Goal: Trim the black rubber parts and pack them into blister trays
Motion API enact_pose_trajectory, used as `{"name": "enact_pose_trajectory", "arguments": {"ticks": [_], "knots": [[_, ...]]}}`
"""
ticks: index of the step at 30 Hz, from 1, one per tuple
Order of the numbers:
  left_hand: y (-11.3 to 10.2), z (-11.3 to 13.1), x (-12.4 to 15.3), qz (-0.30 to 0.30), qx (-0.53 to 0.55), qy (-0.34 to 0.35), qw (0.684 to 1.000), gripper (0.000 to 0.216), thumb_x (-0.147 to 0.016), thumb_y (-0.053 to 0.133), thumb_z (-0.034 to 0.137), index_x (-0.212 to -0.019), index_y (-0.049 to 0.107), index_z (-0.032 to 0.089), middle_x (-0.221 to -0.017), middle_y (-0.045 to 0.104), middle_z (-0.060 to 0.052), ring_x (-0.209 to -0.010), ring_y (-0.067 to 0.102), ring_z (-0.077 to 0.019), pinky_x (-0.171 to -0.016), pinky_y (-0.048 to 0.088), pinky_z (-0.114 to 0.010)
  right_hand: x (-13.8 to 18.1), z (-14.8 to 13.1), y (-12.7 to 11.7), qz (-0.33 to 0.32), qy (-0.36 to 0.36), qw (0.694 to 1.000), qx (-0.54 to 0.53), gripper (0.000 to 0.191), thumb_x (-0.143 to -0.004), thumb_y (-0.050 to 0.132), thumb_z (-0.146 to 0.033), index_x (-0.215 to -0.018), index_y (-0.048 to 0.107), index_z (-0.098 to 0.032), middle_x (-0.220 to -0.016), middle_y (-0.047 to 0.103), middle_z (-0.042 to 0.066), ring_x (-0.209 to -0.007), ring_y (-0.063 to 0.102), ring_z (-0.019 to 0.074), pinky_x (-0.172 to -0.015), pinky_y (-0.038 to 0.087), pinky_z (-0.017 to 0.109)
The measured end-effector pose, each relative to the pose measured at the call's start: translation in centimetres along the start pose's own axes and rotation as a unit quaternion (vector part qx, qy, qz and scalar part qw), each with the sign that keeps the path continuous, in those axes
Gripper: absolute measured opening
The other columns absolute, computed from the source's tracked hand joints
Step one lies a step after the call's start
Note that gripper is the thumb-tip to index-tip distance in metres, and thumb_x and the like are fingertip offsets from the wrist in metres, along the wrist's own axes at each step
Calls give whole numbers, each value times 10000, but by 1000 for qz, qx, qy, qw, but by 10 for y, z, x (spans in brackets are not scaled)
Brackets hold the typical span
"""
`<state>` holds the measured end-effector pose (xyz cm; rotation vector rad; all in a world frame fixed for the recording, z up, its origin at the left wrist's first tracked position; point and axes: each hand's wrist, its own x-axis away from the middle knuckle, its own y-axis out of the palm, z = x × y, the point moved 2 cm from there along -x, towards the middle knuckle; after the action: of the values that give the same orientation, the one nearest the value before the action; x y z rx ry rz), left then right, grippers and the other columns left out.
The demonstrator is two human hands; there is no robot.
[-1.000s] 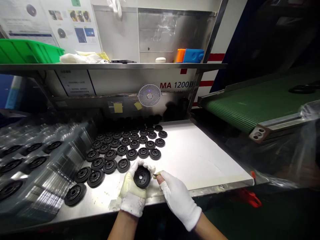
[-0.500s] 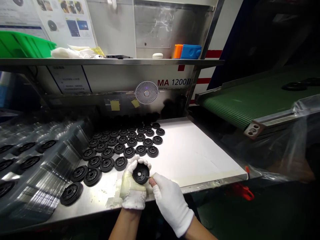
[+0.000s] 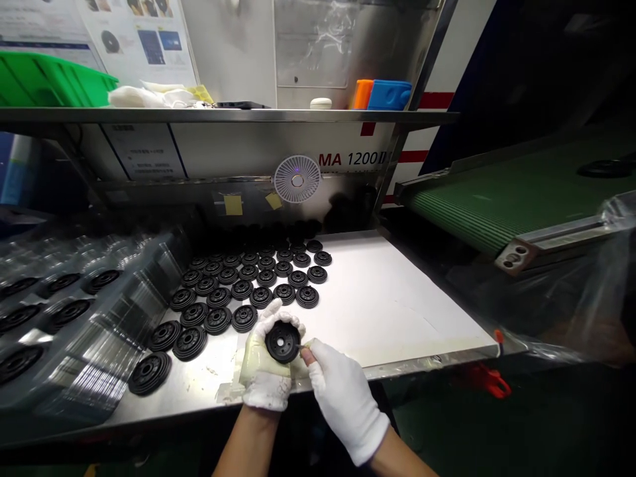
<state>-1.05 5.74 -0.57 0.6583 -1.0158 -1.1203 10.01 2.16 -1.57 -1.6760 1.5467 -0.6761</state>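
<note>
My left hand (image 3: 267, 372), in a whitish glove with a pale yellow palm, holds a round black wheel (image 3: 289, 333). The wheel is tilted with its hollow side towards me and has a hole in its middle. My right hand (image 3: 345, 396), in a white glove with a bare thumb tip, is pinched closed by the wheel's right edge. A thin sliver sticks out from the pinch and reaches the rim; its kind cannot be made out. Beyond my hands, several black grooved wheels (image 3: 217, 320) lie in rows on the bench.
At the left, stacked clear plastic trays (image 3: 144, 318) bear more black wheels. A white sheet (image 3: 387, 298) covers the bench's right part. A small fan (image 3: 297, 179) stands below the shelf (image 3: 238, 116). Off to the right runs a green conveyor belt (image 3: 487, 199).
The camera view has shifted slightly. My left hand has turned the wheel a little more towards me, and my right hand stays pinched at its right edge.
</note>
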Motion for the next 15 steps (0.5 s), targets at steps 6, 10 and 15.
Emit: {"name": "enact_pose_trajectory", "arguments": {"ticks": [6, 10, 15], "knots": [[1, 1, -2, 27, 77, -36, 996, 99, -809, 534, 121, -884, 567, 176, -645, 529, 8, -612, 547, -100, -653, 513, -272, 5, -10, 7, -5, -24, 1000, 1, 306, -924, 269, -376, -790, 514, -250, -721, 603, -13, -635, 532, 147, -566, 296, 290], [-2, 2, -2, 11, 72, -5, 997, 142, -806, 523, 88, -916, 563, 167, -671, 540, -3, -653, 565, -111, -690, 516, -293, 2, -9, 6, -13, -26, 999, -22, 321, -926, 263, -389, -783, 512, -244, -722, 600, -10, -637, 532, 140, -568, 311, 278], [-3, 2, 0, 5, 43, 33, 999, 192, -795, 510, 65, -950, 561, 165, -682, 555, -17, -670, 578, -122, -700, 519, -304, 2, -6, 5, -2, -16, 1000, -9, 305, -924, 270, -364, -769, 502, -242, -697, 589, -10, -624, 521, 144, -565, 311, 280]]}}
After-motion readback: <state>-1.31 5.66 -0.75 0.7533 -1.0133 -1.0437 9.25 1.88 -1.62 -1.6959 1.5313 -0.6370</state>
